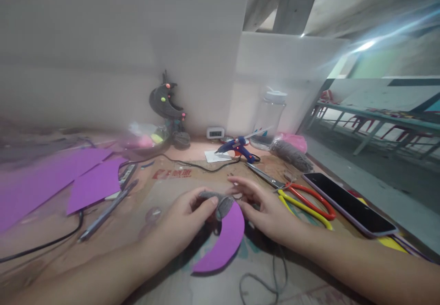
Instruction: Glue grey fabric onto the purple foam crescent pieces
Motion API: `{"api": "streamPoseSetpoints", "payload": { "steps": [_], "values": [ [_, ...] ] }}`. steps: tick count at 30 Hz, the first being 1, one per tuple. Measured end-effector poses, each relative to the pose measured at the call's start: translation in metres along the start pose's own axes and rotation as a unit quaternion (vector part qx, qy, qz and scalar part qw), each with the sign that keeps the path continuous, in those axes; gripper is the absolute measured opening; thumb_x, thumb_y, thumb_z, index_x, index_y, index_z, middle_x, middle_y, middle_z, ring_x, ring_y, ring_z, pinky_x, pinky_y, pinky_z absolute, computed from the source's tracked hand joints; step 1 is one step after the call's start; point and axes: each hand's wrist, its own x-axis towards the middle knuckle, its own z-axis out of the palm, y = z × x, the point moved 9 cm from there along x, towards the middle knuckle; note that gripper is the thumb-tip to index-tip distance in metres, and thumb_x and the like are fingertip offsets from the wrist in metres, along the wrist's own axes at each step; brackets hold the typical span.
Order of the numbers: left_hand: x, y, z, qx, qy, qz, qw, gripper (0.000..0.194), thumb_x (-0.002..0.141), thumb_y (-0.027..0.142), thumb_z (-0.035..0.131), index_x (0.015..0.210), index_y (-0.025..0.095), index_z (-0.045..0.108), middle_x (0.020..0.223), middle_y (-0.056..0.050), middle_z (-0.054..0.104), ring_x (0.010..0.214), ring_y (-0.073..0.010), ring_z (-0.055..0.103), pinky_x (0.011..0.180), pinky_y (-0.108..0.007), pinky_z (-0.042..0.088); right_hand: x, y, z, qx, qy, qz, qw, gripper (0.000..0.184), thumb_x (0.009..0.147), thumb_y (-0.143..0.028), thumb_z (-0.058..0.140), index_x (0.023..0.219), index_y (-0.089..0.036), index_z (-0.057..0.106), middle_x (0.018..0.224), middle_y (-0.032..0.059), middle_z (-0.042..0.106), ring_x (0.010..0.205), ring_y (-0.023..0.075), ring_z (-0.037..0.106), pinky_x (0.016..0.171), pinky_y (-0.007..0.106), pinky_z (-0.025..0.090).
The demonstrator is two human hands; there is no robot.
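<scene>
Closely together, the thumb and forefinger of the left hand [195,209] were holding the grey wrapping [225,208] at the upper end of a purple crescent [227,245]. The right hand [264,209] was less closed: its thumb and forefinger stood apart with a moderate gap, the thumb just beside the crescent's right edge; whether it touched there, one could not tell. The crescent was between both hands, its lower tip pointing to the left above the table [165,277]. A loose grey cord [285,268] curled below the right hand. Beyond this hand lay scissors [311,202] with red and yellow handles, and next to them a phone [349,204]. Farther back, a blue glue gun [237,148] had its nozzle over a white card [212,157]. On the left lay purple sheets [96,181] and a pen [108,213].
</scene>
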Motion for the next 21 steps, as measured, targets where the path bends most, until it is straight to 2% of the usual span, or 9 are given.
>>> {"api": "streamPoseSetpoints", "payload": {
  "steps": [3, 5, 8, 9, 13, 17, 19, 21],
  "values": [
    [-0.001, 0.001, -0.005, 0.006, 0.016, 0.005, 1.000, 0.017, 0.085, 0.029, 0.051, 0.072, 0.019, 0.054, 0.063, 0.004, 0.053, 0.062, -0.0126, 0.053, 0.058, -0.023, 0.039, 0.002, 0.004, 0.001, -0.043, -0.027, 0.057, 0.997, 0.030, 0.086, -0.028, 0.055, 0.114, -0.021, 0.063, 0.089, 0.0034, 0.069, 0.073, 0.0150, 0.059, 0.066, 0.027, 0.046],
    [-0.001, 0.001, -0.011, 0.002, 0.036, 0.005, 0.999, 0.019, 0.085, 0.029, 0.051, 0.069, 0.019, 0.052, 0.062, 0.004, 0.051, 0.061, -0.0121, 0.051, 0.058, -0.023, 0.038, 0.004, 0.002, -0.002, -0.099, -0.068, 0.082, 0.989, 0.023, 0.085, -0.030, 0.057, 0.102, -0.021, 0.069, 0.083, 0.0019, 0.069, 0.072, 0.0153, 0.060, 0.065, 0.026, 0.044],
    [0.000, 0.001, -0.023, -0.002, 0.075, 0.002, 0.997, 0.024, 0.086, 0.031, 0.050, 0.064, 0.020, 0.049, 0.060, 0.005, 0.049, 0.061, -0.0117, 0.048, 0.060, -0.023, 0.036, 0.006, -0.007, -0.011, -0.172, -0.166, 0.085, 0.967, 0.018, 0.085, -0.027, 0.055, 0.092, -0.022, 0.071, 0.078, -0.0001, 0.069, 0.069, 0.0149, 0.060, 0.061, 0.025, 0.041],
    [0.001, 0.001, -0.026, -0.006, 0.086, -0.001, 0.996, 0.025, 0.086, 0.031, 0.049, 0.064, 0.020, 0.048, 0.060, 0.005, 0.049, 0.062, -0.0119, 0.047, 0.060, -0.023, 0.036, 0.008, -0.012, -0.020, -0.196, -0.175, 0.078, 0.962, 0.019, 0.086, -0.028, 0.054, 0.090, -0.021, 0.071, 0.078, -0.0001, 0.069, 0.070, 0.0150, 0.060, 0.061, 0.025, 0.040],
    [0.003, 0.001, -0.030, -0.010, 0.102, -0.013, 0.995, 0.026, 0.085, 0.032, 0.047, 0.062, 0.021, 0.047, 0.059, 0.005, 0.048, 0.061, -0.0127, 0.047, 0.059, -0.024, 0.036, 0.013, -0.026, -0.062, -0.294, -0.171, 0.061, 0.938, 0.026, 0.089, -0.037, 0.051, 0.085, -0.020, 0.070, 0.077, 0.0009, 0.067, 0.069, 0.0155, 0.058, 0.060, 0.026, 0.039],
    [0.004, 0.001, -0.025, 0.042, 0.078, -0.017, 0.996, 0.028, 0.084, 0.033, 0.048, 0.060, 0.021, 0.051, 0.058, 0.004, 0.053, 0.061, -0.0137, 0.049, 0.061, -0.025, 0.036, 0.008, -0.057, -0.098, -0.269, -0.077, 0.038, 0.959, 0.033, 0.092, -0.044, 0.048, 0.092, -0.020, 0.070, 0.084, 0.0029, 0.069, 0.075, 0.0171, 0.062, 0.062, 0.026, 0.045],
    [0.004, -0.002, -0.022, 0.046, 0.070, -0.022, 0.996, 0.029, 0.084, 0.035, 0.049, 0.060, 0.020, 0.052, 0.057, 0.004, 0.054, 0.060, -0.0141, 0.050, 0.061, -0.025, 0.036, -0.003, -0.078, -0.100, -0.224, -0.066, 0.009, 0.972, 0.032, 0.092, -0.044, 0.049, 0.094, -0.021, 0.071, 0.086, 0.0029, 0.071, 0.076, 0.0168, 0.064, 0.062, 0.025, 0.047],
    [0.005, -0.004, -0.022, 0.040, 0.070, -0.022, 0.997, 0.030, 0.084, 0.038, 0.050, 0.059, 0.020, 0.051, 0.057, 0.004, 0.054, 0.059, -0.0143, 0.049, 0.060, -0.026, 0.036, -0.019, -0.097, -0.089, -0.207, -0.106, -0.023, 0.972, 0.027, 0.090, -0.043, 0.054, 0.093, -0.025, 0.074, 0.084, 0.0013, 0.072, 0.073, 0.0154, 0.065, 0.062, 0.023, 0.049]
  ]
}}
